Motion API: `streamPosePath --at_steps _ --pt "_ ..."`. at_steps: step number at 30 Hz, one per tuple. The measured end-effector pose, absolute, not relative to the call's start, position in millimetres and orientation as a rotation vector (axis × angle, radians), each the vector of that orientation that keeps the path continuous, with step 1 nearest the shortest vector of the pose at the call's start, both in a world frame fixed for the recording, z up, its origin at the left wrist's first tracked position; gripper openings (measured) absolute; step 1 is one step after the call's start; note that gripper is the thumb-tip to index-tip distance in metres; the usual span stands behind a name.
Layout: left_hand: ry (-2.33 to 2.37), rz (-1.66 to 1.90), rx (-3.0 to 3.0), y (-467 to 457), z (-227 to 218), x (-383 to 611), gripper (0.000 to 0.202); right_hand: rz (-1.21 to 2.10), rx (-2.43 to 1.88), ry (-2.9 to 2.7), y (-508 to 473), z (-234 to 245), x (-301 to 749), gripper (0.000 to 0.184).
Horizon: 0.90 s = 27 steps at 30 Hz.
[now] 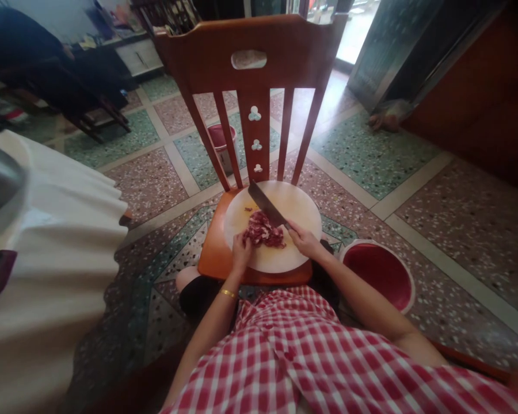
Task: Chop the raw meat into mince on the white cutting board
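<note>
On a round white cutting board (300, 201) lies a heap of raw red meat (259, 227), cut in pieces. A small scrap sits apart from it, toward the board's far left. My right hand (304, 240) is closed round the handle of a cleaver (265, 202), whose dark, broad blade slants away to the left over the board and partly covers the meat's far edge. At the heap's near left side, my left hand (242, 250) is closed with its fingertips on the meat. The board rests on the seat of a wooden chair (216, 247).
A red-lined bucket (377, 273) stands on the floor to the right, close to my right forearm. Another bucket (222, 138) is behind the chair. A table with a pale cloth (60, 230) is at left. A person in dark clothes (21, 40) is at far left.
</note>
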<state>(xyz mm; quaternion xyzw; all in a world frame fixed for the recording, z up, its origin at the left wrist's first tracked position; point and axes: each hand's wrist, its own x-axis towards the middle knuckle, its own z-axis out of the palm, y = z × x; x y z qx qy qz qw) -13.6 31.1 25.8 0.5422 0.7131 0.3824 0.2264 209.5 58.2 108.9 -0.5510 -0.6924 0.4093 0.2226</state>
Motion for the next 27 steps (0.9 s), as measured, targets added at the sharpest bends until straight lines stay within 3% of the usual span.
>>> streamPosePath --at_steps 7,11,15,22,27 --pt "1.962 1.185 1.485 21 21 -10 0.027 0.645 -1.337 -2.107 45 181 196 0.05" --pt "1.961 1.196 1.49 20 19 -8 0.025 0.579 -1.414 -2.138 46 160 181 0.052" --pt "1.957 1.204 1.509 19 20 -8 0.023 0.782 -1.605 -2.314 44 129 177 0.05" --pt "1.955 1.228 1.521 19 19 -7 0.023 0.619 -1.407 -2.203 38 147 180 0.051" --pt "1.92 1.282 1.507 19 19 -8 0.022 0.809 -1.605 -2.312 29 129 184 0.05"
